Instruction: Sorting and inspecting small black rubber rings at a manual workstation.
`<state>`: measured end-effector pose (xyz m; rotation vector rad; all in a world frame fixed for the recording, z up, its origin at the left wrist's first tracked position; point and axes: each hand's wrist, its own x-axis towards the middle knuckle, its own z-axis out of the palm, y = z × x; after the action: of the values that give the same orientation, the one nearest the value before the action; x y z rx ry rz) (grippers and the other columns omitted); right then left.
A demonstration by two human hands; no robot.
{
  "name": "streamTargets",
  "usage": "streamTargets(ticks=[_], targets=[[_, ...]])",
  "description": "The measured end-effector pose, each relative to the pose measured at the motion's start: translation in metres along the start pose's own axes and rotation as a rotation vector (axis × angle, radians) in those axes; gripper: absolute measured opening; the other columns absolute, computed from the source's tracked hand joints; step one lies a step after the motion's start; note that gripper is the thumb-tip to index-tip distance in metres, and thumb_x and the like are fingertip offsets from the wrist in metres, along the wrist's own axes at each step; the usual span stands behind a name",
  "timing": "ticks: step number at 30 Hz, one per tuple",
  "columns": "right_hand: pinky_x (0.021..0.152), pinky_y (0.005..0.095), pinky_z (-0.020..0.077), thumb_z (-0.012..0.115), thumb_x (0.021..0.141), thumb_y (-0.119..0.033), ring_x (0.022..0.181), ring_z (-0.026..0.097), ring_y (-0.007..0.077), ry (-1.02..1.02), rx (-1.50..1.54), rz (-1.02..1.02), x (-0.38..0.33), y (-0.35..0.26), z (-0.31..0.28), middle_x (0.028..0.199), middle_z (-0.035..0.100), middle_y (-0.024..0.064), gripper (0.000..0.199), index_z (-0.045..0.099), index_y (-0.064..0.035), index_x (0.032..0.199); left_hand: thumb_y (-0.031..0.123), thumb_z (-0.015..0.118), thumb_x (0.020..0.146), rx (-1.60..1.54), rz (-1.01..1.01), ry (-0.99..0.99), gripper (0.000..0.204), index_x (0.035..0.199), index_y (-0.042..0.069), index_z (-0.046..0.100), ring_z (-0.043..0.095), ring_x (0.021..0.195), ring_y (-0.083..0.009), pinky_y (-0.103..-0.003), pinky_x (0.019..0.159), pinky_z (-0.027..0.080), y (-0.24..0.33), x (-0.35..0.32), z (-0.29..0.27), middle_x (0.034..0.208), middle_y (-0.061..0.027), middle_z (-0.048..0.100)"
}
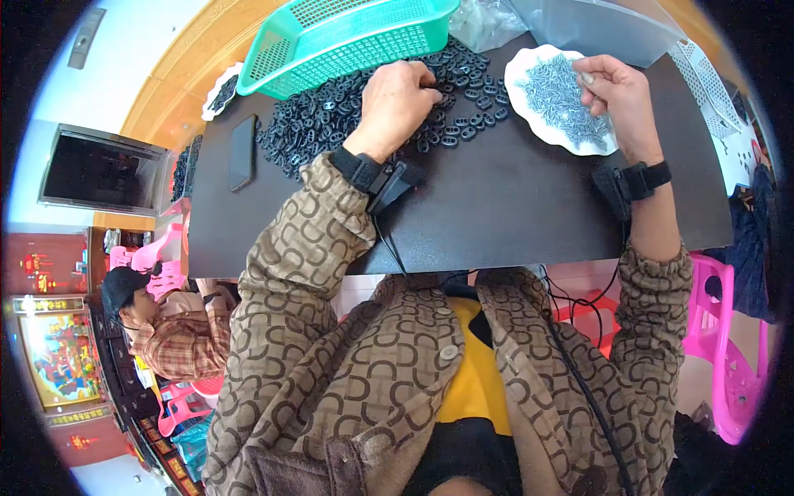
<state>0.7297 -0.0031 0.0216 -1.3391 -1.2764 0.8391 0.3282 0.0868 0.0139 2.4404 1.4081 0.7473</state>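
My left hand (397, 107) rests on a broad heap of small black oval parts (310, 124), each with two holes. Its fingers are curled down among them, and whatever they pinch is hidden. At the right, my right hand (616, 95) is over the edge of a white scalloped plate (519, 73). Thumb and forefinger are pressed together there; any piece between them is too small to make out. Many small silvery screw-like pieces (562, 103) cover the plate. Black straps with small devices are on both wrists.
A green plastic basket (347, 51) stands behind the heap. A phone (242, 153) lies on the dark table (496, 223) at the left. Clear plastic bags (488, 25) and a translucent bin (595, 29) are at the back. Another person (178, 331) sits at the left, beyond the table.
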Motion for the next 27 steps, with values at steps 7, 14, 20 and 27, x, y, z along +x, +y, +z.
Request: streamTargets(ticks=[7,14,20,27], targets=[[0.067,0.019,0.0466,0.07,0.119,-0.004,0.072,0.059,0.0015,-0.005,-0.022,-0.03,-0.003,-0.001,-0.015,0.087,0.072,-0.005,0.024,0.087,0.0014,0.136,0.012,0.086,0.098,-0.04,0.374,0.077,0.012,0.107,0.008,0.093,0.084,0.101,-0.0396,-0.052,0.092,0.066,0.044,0.005,0.017,0.104,-0.013,0.083],[0.067,0.0196,0.0477,0.069,0.12,-0.006,0.072,0.06,0.0023,0.027,-0.012,0.007,-0.005,0.001,-0.029,0.088,0.073,-0.004,0.027,0.087,0.0004,0.139,0.013,0.082,0.101,0.158,0.369,-0.082,0.021,0.119,0.01,0.093,0.081,0.116,-0.043,-0.056,0.099,0.068,0.056,0.009,0.047,0.121,-0.0164,0.083],[0.067,0.0197,0.048,0.07,0.12,-0.006,0.071,0.06,0.0019,0.006,0.005,-0.051,-0.006,-0.012,-0.041,0.089,0.073,-0.0036,0.026,0.087,-0.0001,0.139,0.017,0.082,0.104,0.102,0.26,-0.053,0.018,0.115,0.008,0.093,0.082,0.113,-0.0436,-0.058,0.096,0.068,0.087,0.015,0.049,0.116,-0.0172,0.083],[0.066,0.02,0.0475,0.071,0.12,-0.007,0.071,0.06,0.0014,0.017,0.065,-0.111,-0.007,-0.018,-0.029,0.088,0.073,-0.004,0.023,0.087,0.0002,0.134,0.022,0.09,0.101,0.122,0.292,-0.084,0.021,0.116,0.007,0.091,0.082,0.113,-0.0456,-0.058,0.098,0.066,0.082,0.023,0.059,0.119,-0.0185,0.084]])
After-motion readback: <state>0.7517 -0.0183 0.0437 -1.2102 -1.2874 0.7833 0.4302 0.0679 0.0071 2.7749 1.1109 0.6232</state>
